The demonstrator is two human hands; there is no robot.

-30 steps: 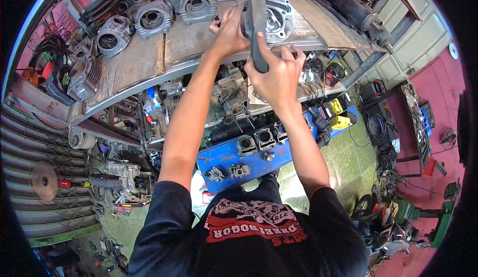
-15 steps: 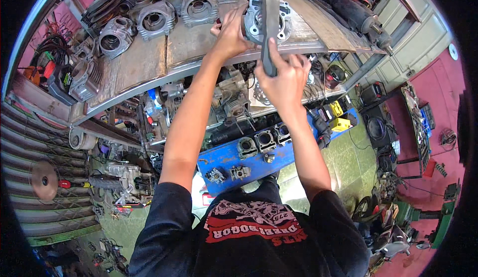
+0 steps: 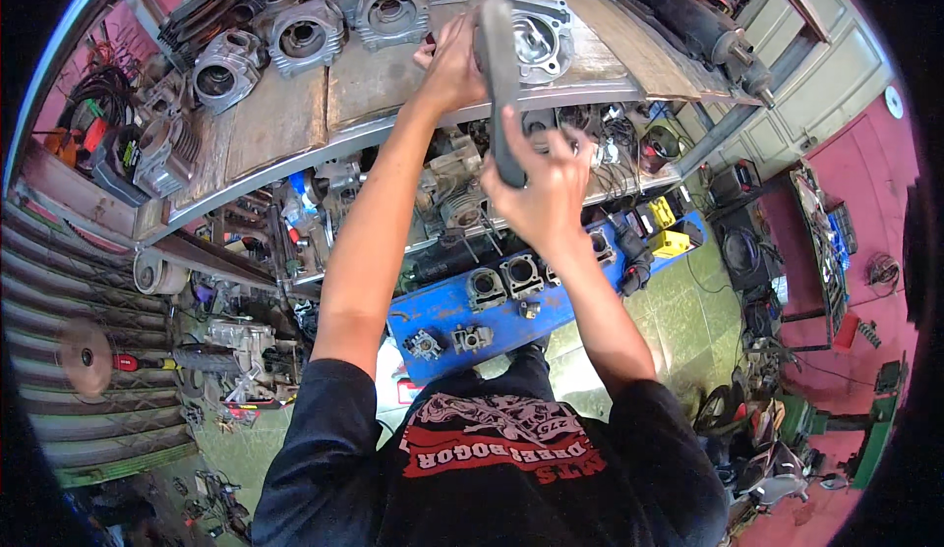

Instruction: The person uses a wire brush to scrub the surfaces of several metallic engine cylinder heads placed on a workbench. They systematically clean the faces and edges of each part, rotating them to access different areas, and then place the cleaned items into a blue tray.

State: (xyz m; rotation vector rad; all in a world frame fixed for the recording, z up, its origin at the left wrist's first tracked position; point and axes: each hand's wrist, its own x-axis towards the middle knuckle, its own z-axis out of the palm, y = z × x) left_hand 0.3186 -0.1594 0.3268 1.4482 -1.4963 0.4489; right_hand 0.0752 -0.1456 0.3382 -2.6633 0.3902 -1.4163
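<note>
Right hand [image 3: 539, 191] closed round lower end of long grey bar [image 3: 500, 85], bar running up across grey engine cylinder [image 3: 536, 41] on wooden shelf [image 3: 285, 124]; left hand [image 3: 454, 60] pressed flat against cylinder's near side, fingers partly hidden. Best kept steady with left, bar seated square before levering. More cylinders [image 3: 295, 41] just beside; avoid knocking.

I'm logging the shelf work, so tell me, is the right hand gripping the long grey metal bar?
Yes, the right hand is wrapped around the lower end of the long grey metal bar.
</note>
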